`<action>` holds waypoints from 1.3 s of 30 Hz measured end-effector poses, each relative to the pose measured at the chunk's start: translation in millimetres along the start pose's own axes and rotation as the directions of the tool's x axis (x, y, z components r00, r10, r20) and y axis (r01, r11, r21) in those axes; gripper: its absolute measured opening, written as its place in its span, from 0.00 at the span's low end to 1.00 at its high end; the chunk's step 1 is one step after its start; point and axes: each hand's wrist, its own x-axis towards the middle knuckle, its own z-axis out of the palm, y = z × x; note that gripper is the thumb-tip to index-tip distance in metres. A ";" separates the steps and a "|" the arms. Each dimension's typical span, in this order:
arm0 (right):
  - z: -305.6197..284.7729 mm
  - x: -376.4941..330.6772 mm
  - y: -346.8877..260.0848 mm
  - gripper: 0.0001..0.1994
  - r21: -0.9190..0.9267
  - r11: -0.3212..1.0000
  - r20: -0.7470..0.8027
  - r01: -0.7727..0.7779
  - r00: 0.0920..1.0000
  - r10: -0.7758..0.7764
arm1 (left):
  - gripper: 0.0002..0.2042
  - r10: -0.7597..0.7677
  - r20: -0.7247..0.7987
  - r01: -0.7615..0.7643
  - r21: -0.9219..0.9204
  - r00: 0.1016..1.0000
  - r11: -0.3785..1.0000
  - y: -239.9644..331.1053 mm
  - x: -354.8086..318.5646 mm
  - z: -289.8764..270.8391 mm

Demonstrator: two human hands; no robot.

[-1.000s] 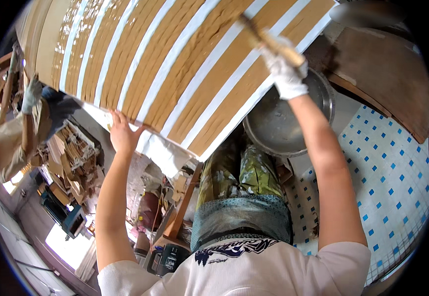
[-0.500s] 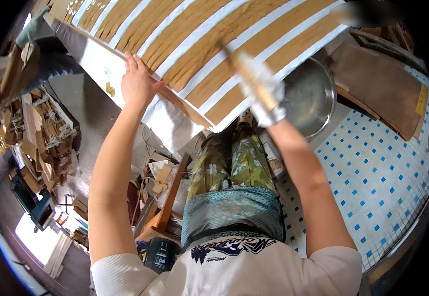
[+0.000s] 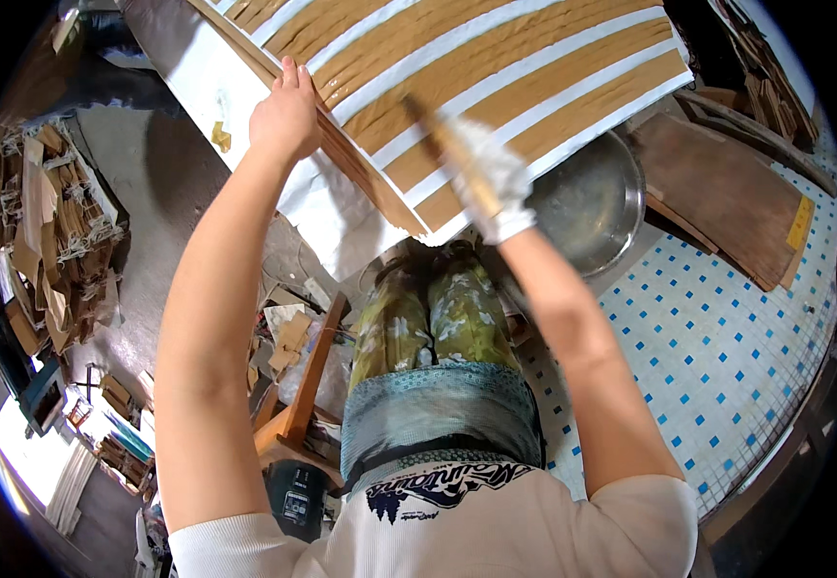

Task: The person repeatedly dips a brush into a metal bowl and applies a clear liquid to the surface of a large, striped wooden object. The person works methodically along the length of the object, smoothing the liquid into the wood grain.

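Brown strips (image 3: 380,94), wet-looking and ridged, alternate with white bands on a slanted table ahead of me. My right hand (image 3: 497,183), in a white glove, grips a wooden-handled brush (image 3: 459,159). The brush's dark end hangs over the strips and is blurred by motion, so contact cannot be told. My left hand (image 3: 287,116) is bare and lies with fingers stretched along the left edge of the striped sheet, on a thin wooden edge strip (image 3: 366,173). White paper or cloth (image 3: 327,217) drapes below that edge.
A round metal basin (image 3: 597,207) stands right of the table's near corner. Brown boards (image 3: 717,193) lean beyond it, above a blue-dotted tiled floor (image 3: 674,318). Stacked cardboard (image 3: 57,231) is at the left. A wooden stool (image 3: 308,385) and a dark bucket-like container (image 3: 295,501) are near my legs.
My right hand and brush have moved left across the strips. The view has shifted, and my left hand now lies slightly farther up along the edge.
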 end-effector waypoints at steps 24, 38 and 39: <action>-63.3 -44.1 24.6 0.28 -0.098 0.985 0.888 -0.144 0.434 0.152 | 0.51 -0.080 -0.205 0.048 -0.155 0.975 0.987 22.3 -7.5 12.7; -90.0 13.1 221.9 0.18 0.094 0.709 0.057 -0.699 0.715 0.697 | 0.51 -0.083 -0.100 0.092 0.086 0.992 0.992 29.4 -1.1 0.1; -88.4 7.6 191.2 0.13 -0.139 0.799 0.103 -0.584 0.794 0.599 | 0.51 -0.106 -0.080 0.113 0.088 0.991 0.990 31.3 -1.0 -1.4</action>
